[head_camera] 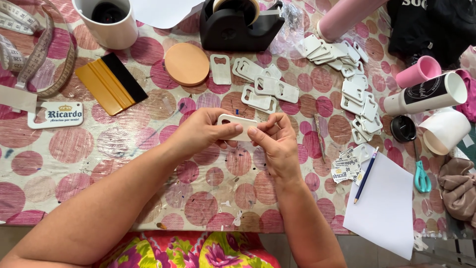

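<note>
Bare tablecloth (74,149) lies open at lower left; mid-frame, left hand (201,131) and right hand (277,141) pinch a white bottle-opener blank (237,127), fingers narrowly closed on its edges.

The left hand (201,131) and right hand (277,141) cover both ends of the white tag (237,126), so its full shape is hidden. The mug (106,20), the tape dispenser (238,22) and the measuring tape (29,44) are cut by the top edge. The small stickers (346,167) are too small to tell.
</note>
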